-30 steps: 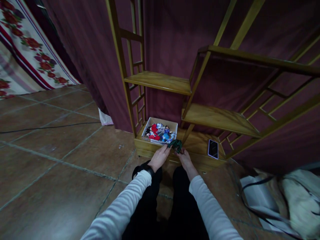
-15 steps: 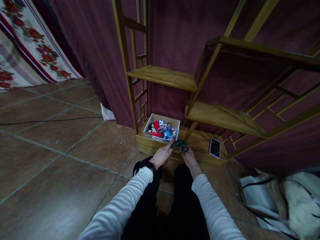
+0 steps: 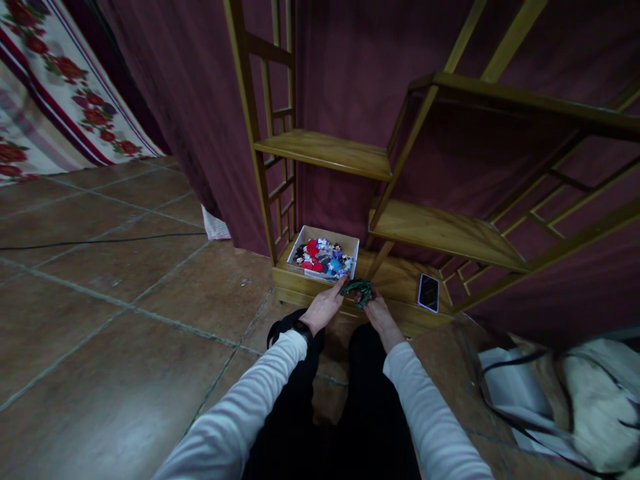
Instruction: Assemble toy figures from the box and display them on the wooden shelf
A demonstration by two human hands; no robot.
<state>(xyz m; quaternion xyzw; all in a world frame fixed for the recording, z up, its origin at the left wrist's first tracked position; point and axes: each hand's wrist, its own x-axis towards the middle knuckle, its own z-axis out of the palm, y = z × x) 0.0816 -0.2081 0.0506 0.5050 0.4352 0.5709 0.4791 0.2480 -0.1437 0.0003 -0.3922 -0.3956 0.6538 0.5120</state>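
Observation:
A dark green, shiny, curved piece [image 3: 357,288], bunched like cloth or soft plastic, is held up between my two hands; its exact kind I cannot make out. My left hand [image 3: 324,309] pinches its left end, fingers pressed together. On the other side my right hand [image 3: 379,311] is closed around its right end, with the fingertips partly hidden. Just beyond my left hand, an open cardboard box [image 3: 355,251] holds several small red, blue, white and black objects, too small to name.
The box stands on the low base of a wooden shelf unit [image 3: 325,152]. A phone [image 3: 429,293] lies on that base at the right. A light-coloured bag [image 3: 597,407] with a dark strap rests at the far right. A black cable [image 3: 100,241] crosses the tiled floor.
Both hands stay close together on the green piece. Its curve has opened slightly into a clearer arch, and my view has shifted a little.

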